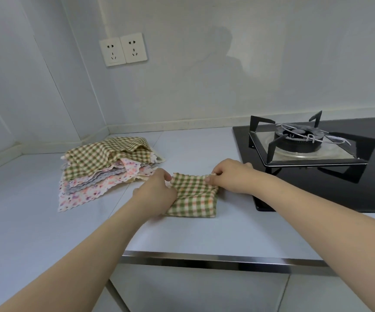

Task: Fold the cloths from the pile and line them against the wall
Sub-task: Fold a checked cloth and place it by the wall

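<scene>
Head view, looking down over a pale countertop [204, 233] with a metal strip along its near edge. Two bare forearms reach in from the bottom corners. Between the hands lies a green-checked cloth [193, 199], partly folded, flat on the counter just left of the hob. Left hand [157, 192] sits on the cloth's left side, fingers curled and bunching the fabric at the upper left corner; fingertips themselves mostly hidden under the hand. Right hand [229, 174] at the upper right corner, thumb and forefinger pinching the cloth's far edge, other fingers tucked close together. Far edge of the cloth slightly raised between the two grips; near edge lies flat. Left of the hands, a little farther back: pile of cloths [105, 167], unfolded and loosely stacked, another green-checked piece rumpled on top, floral pink and grey ones beneath, wavy edges showing. Pile is apart from the held cloth, nearer the corner. Right: black glass gas hob [317, 176] with a burner and pan supports [299, 140]. Beyond: white wall [204, 86], low upstand at the counter's back, double socket [123, 49] above the pile.
</scene>
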{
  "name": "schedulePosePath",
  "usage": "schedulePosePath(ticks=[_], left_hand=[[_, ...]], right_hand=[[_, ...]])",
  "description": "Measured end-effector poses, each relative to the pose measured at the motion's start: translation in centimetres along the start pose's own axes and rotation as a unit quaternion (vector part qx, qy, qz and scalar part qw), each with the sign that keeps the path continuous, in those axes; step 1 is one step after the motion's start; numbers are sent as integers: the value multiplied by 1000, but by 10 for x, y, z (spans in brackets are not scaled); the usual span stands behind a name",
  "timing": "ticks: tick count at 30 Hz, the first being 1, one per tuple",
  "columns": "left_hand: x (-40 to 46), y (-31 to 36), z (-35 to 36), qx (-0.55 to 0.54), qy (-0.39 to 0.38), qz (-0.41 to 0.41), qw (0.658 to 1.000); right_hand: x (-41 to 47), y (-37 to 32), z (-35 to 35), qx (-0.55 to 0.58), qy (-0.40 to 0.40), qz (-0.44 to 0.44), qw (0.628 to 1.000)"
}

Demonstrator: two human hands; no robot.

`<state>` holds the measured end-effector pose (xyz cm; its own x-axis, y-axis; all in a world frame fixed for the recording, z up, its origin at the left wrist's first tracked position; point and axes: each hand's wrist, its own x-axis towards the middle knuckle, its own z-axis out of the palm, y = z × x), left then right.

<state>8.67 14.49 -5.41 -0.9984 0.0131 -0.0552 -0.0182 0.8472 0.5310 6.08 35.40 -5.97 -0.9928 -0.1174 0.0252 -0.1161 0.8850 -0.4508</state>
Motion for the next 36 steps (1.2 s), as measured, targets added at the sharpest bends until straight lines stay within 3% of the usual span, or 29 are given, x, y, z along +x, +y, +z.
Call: schedulePosePath(ticks=[2,4,10,14,22,26,30,31,33,36], left_hand=[[-14,6,5,112,109,68,985],[-39,20,13,124,192,140,964],[-59,49,50,251,186,131,941],[-59,53,55,295,166,113,934],[-63,58,64,228,113,30,967],[-67,53,60,198,83,18,976],[-66,36,45,179,-12,52,982],[-61,28,38,184,-19,64,981],[-52,12,21,93,4,37,995],[-40,-6,6,10,50,-15,999]], right_hand=[[-1,-1,-3,12,-14,9,1000],[-1,-2,-2,17,-16,12,1000],[-3,1,-2,55,-2,20,998],[-8,1,4,23,32,10,999],[-18,-5,8,-48,70,3,996],[-20,-7,7,-72,38,16,997],[-18,-10,1,-99,-25,41,994],[-18,-12,-1,-79,-49,40,995],[-19,-11,-3,5,-75,28,997],[-25,-10,-8,171,-53,24,984]])
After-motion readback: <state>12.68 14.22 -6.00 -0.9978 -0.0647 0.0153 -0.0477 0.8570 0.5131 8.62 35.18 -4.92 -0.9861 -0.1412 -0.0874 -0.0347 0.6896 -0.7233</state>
